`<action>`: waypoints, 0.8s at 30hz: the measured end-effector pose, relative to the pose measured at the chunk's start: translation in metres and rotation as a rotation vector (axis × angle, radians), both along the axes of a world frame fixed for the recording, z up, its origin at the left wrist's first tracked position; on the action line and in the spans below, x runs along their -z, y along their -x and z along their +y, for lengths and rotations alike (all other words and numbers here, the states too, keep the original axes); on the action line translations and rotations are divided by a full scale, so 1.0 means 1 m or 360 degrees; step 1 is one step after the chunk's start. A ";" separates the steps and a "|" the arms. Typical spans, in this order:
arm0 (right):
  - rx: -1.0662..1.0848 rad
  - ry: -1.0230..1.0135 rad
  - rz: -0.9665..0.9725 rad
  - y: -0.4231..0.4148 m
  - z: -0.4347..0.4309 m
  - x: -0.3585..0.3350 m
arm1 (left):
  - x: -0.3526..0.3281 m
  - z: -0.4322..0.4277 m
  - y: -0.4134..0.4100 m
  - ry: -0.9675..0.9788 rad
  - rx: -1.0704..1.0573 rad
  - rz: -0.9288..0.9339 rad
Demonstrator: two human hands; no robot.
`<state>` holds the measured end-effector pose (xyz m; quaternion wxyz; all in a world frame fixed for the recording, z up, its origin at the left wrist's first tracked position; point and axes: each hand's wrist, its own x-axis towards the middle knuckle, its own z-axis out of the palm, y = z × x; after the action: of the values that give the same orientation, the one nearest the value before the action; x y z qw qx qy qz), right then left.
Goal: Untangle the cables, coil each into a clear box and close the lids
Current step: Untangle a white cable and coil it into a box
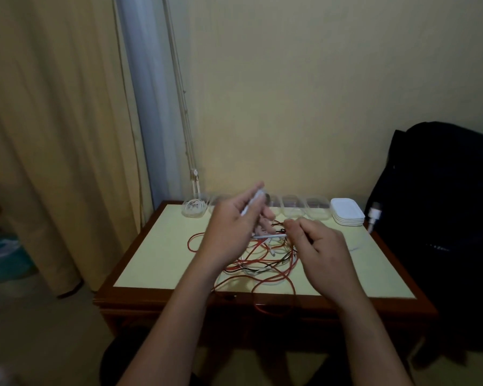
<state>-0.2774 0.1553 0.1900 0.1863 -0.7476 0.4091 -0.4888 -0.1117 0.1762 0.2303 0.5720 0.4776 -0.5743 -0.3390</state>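
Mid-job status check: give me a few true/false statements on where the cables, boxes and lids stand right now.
1. The leftmost clear box holds a coiled cable. True.
2. The white lids are snapped onto the boxes. False: they sit stacked at the right end of the row.
3. The tangle is all white. False: red, white and black strands run through it.
4. A red loop hangs over the near edge of the table. True.
5. Both hands are off the cables. False: the left hand holds a white cable, and the right hand pinches a strand of the tangle.
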 end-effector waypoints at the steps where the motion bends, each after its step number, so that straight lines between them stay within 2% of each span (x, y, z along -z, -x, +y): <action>1: -0.0011 0.0015 -0.0046 0.000 0.000 -0.002 | 0.003 0.001 0.002 -0.0071 0.0089 -0.0044; 7: -0.0051 0.0060 -0.0157 0.000 0.001 0.000 | 0.007 0.001 0.004 -0.0371 0.0451 -0.0086; 12: -0.0054 -0.0198 -0.0337 0.009 -0.003 -0.003 | 0.007 0.001 -0.004 -0.0423 0.0526 0.0231; 15: -0.0167 -0.0318 -0.0431 0.013 -0.003 -0.004 | 0.007 -0.002 -0.009 -0.0478 0.0572 0.0540; 20: -0.0282 -0.0456 -0.0322 0.019 -0.003 -0.008 | -0.003 -0.005 -0.015 -0.0499 0.0747 0.1113; 24: -0.0282 -0.0459 -0.0187 0.021 0.002 -0.015 | -0.011 -0.003 -0.019 -0.0487 0.0861 0.1312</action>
<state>-0.2988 0.1570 0.2052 0.3575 -0.7165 0.3960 -0.4495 -0.0932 0.1733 0.2411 0.5663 0.2169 -0.3479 -0.7150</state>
